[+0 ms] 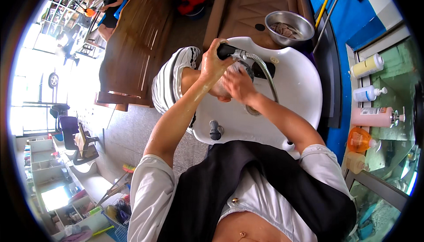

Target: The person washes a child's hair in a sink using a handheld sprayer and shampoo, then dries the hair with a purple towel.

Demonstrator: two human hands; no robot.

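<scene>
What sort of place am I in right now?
Probably a hair salon or barbershop: there's a white wash basin with a person's head over it, a black sprayer in your left hand, and bottles lined up on the right.

Left hand (210, 63): one, raised, wet, fingers curled closed in a grip. Left forearm (180, 115): bare, glistening with water, slanted up and inward. Right hand (240, 85): one, lay lower, back uppermost, fingers extended and pointed up-left, near the left wrist. Right forearm (286, 120): bare, reached inward from the right. Both elbows were bent.
</scene>
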